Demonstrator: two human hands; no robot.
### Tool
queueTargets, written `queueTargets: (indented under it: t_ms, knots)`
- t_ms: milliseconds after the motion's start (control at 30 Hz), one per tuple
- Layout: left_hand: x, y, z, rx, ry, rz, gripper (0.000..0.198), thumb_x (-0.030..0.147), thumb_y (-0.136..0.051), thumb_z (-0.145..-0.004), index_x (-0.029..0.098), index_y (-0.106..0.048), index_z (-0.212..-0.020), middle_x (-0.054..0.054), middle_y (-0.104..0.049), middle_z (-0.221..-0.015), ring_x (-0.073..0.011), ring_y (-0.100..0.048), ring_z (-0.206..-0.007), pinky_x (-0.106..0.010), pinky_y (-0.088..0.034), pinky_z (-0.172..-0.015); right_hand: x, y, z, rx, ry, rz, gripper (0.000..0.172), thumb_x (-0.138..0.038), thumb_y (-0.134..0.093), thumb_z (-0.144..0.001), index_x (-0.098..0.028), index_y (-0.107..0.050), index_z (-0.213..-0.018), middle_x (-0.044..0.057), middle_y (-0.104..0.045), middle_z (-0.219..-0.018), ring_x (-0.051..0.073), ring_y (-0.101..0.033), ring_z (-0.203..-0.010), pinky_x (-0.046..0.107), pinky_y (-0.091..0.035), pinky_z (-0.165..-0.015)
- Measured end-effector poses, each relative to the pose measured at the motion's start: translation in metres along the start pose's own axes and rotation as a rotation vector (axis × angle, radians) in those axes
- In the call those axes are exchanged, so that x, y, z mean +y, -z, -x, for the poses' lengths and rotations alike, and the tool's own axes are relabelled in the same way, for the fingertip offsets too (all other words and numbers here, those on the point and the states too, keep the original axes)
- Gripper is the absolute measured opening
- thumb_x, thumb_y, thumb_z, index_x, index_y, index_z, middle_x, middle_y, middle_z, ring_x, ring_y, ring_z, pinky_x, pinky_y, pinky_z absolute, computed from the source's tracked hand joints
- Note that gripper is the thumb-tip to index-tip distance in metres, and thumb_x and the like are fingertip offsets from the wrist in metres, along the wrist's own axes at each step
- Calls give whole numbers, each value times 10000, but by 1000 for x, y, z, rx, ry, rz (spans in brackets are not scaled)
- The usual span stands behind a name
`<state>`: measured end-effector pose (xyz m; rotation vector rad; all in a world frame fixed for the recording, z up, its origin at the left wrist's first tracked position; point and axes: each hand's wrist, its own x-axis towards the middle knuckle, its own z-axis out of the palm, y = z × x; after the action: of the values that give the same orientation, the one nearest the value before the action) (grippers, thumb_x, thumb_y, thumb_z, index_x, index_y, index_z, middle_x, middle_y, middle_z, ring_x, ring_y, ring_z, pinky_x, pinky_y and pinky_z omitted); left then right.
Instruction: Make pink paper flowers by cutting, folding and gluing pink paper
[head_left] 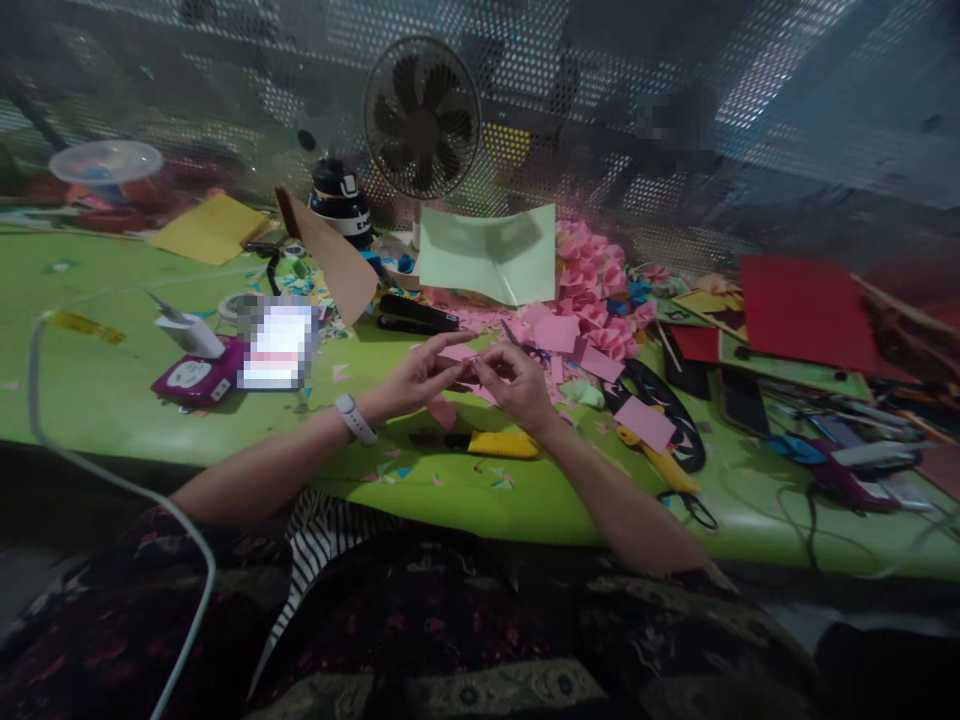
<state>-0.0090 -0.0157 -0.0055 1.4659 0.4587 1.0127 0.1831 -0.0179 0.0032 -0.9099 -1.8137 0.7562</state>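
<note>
A yellow cutter (pixel 501 444) lay nearest on the green table (pixel 112 390). Just above it, the left hand (pixel 417 380) (watch on its wrist) and the right hand (pixel 517 385) pinched one pink paper (pixel 459 355) between them. Beyond lay paper flowers (pixel 592 290), then a fan (pixel 421 118).

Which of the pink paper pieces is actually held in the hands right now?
The small pink piece, pinched between the left hand and the right hand. The other pink squares lie loose on the green table, untouched.
</note>
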Motion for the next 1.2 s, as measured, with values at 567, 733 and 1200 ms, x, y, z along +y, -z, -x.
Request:
queueTargets:
  t_ms: [567, 733, 1200]
  knots:
    - [3, -2, 1, 9, 36, 9, 542, 370, -659, -911, 180, -471, -1382, -89, -724, -1047, -201, -716, -1009, -406, -556, -988, 0, -1, 0, 1, -2, -3, 281, -486, -643, -873, -219, -580, -808, 24, -635, -775, 158, -619, -698, 330, -551, -665]
    - [5, -1, 1, -3, 43, 24, 545, 361, -661, -909, 189, -463, -1386, -52, -705, -968, -185, -713, -974, -420, -551, -997, -2, 1, -1, 38, -33, -31, 340, -544, -637, -866, -220, -555, -799, 5, -610, -743, 147, -595, -670, 313, -519, -649]
    - [9, -3, 1, 31, 227, 14, 559, 411, -734, -840, 167, -489, -1280, -94, -739, -966, -229, -740, -942, -369, -609, -812, -2, 0, -3, 17, 48, 142, 397, -577, -523, -936, -235, -488, -736, 14, -500, -740, 173, -476, -708, 339, -412, -677]
